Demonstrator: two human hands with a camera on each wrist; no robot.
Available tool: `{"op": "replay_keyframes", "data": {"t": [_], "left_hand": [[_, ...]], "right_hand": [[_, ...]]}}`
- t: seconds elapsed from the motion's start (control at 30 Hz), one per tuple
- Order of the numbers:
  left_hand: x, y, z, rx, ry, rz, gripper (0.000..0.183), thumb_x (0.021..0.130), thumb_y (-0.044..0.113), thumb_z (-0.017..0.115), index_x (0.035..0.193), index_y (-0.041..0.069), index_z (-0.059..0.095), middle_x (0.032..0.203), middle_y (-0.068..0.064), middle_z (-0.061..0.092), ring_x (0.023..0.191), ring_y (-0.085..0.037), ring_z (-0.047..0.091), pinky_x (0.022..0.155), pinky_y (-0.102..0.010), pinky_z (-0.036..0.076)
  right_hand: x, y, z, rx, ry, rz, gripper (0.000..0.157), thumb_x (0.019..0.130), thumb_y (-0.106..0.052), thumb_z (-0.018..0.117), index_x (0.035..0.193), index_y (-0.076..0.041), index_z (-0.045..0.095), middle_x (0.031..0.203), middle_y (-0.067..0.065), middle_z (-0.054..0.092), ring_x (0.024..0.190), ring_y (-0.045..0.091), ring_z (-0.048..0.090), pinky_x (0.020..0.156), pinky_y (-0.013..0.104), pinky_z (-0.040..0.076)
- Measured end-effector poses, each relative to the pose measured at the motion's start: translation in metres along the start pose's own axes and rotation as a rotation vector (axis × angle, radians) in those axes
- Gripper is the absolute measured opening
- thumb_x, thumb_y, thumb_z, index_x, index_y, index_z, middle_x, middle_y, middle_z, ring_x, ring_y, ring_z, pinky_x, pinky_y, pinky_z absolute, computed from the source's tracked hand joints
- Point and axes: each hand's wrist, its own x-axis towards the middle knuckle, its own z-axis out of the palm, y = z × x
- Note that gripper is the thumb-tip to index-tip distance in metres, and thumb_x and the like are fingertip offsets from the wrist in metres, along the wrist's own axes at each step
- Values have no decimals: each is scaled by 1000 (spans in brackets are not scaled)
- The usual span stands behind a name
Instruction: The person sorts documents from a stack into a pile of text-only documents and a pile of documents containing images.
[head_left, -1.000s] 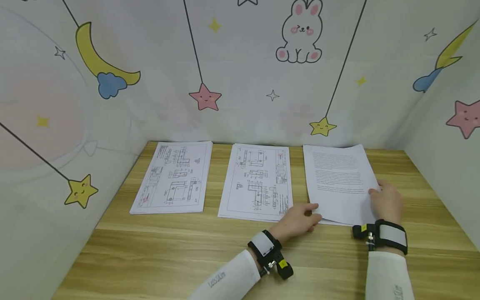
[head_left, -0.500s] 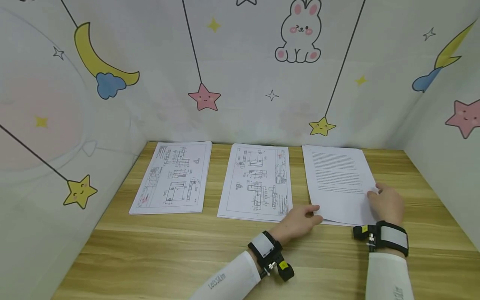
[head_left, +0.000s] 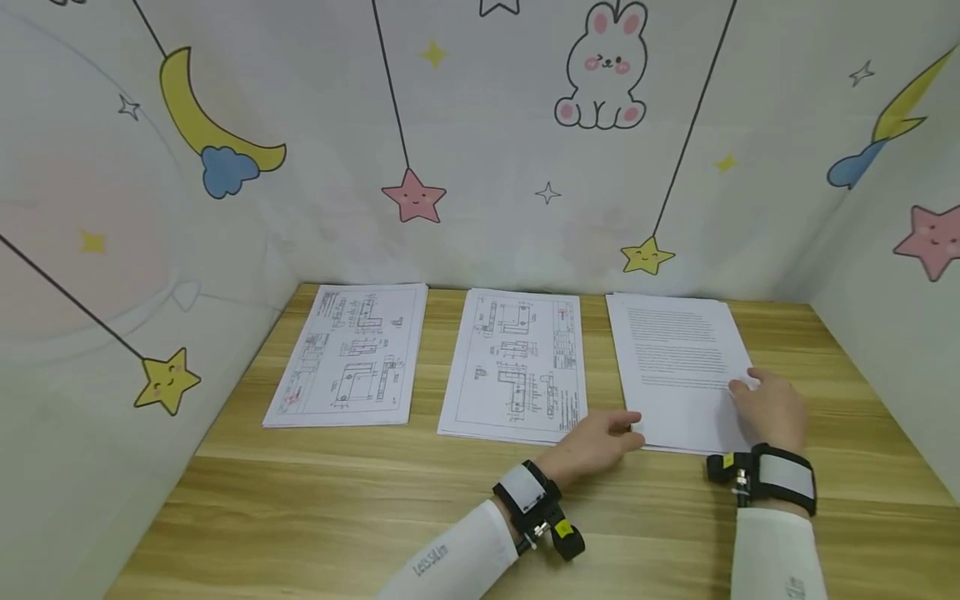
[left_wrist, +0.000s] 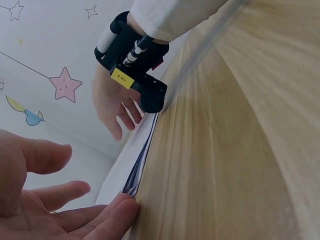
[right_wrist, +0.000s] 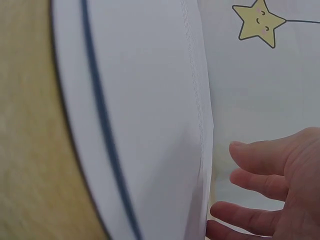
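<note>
A stack of white paper printed with text (head_left: 678, 346) lies at the right of the table between my hands. My left hand (head_left: 592, 446) is at its near left corner, fingers relaxed and fairly straight; in the left wrist view the lower fingertips (left_wrist: 127, 205) touch the sheets' edges, which fan slightly apart. Along the right edge, my right hand (head_left: 768, 408) has its thumb and fingers spread. The right wrist view shows its lower fingertips (right_wrist: 220, 210) right at the paper's side, with nothing gripped.
Two more paper stacks with technical drawings lie left of the text pages, one in the middle (head_left: 510, 362) and one at the far left (head_left: 345, 354). White cloth walls (head_left: 495, 233) with cartoon prints enclose the back and sides of the wooden table (head_left: 337, 517).
The text stack's raised near edge has settled flatter, and its right side looks straighter. My right hand has shifted slightly left with that edge. My left hand has stayed about where it was.
</note>
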Motion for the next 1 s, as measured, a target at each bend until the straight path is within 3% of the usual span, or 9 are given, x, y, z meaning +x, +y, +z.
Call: {"op": "replay_keyframes", "data": {"t": [0.37, 0.57, 0.77, 0.83, 1.0], "left_hand": [[-5, 1, -10, 4, 8, 15, 45, 91, 34, 54, 131, 13, 55, 131, -4, 59, 121, -15, 53, 102, -36, 43], [-7, -6, -28, -72, 31, 46, 43, 92, 32, 53, 130, 11, 56, 125, -4, 63, 105, -14, 61, 89, -34, 51], [-15, -14, -57, -188, 46, 41, 41, 93, 28, 52, 129, 8, 55, 119, -13, 66, 96, -22, 65, 85, -38, 53], [-19, -16, -66, -191, 67, 38, 40, 94, 28, 51, 128, 8, 55, 118, -14, 66, 96, -23, 65, 87, -39, 53], [-29, -21, -91, -119, 133, 33, 36, 95, 28, 50, 126, 11, 57, 116, -13, 67, 95, -25, 65, 84, -37, 52]], "right_hand": [[-2, -11, -2, 10, -15, -17, 59, 96, -31, 44, 140, 7, 34, 138, 40, 35, 125, 58, 31, 98, 68, 30], [-7, -31, 2, -11, 34, -147, 54, 94, -26, 45, 134, 10, 42, 131, 41, 43, 119, 58, 38, 91, 67, 36], [-19, -62, 12, -42, 134, -316, 46, 92, -21, 50, 127, 10, 51, 120, 44, 49, 100, 57, 51, 67, 59, 46], [-23, -71, 16, -39, 151, -360, 44, 91, -19, 52, 125, 9, 53, 118, 44, 50, 97, 57, 53, 63, 59, 47], [-33, -89, 28, -26, 177, -454, 40, 90, -17, 54, 121, 8, 57, 118, 40, 53, 104, 57, 51, 71, 63, 47]]}}
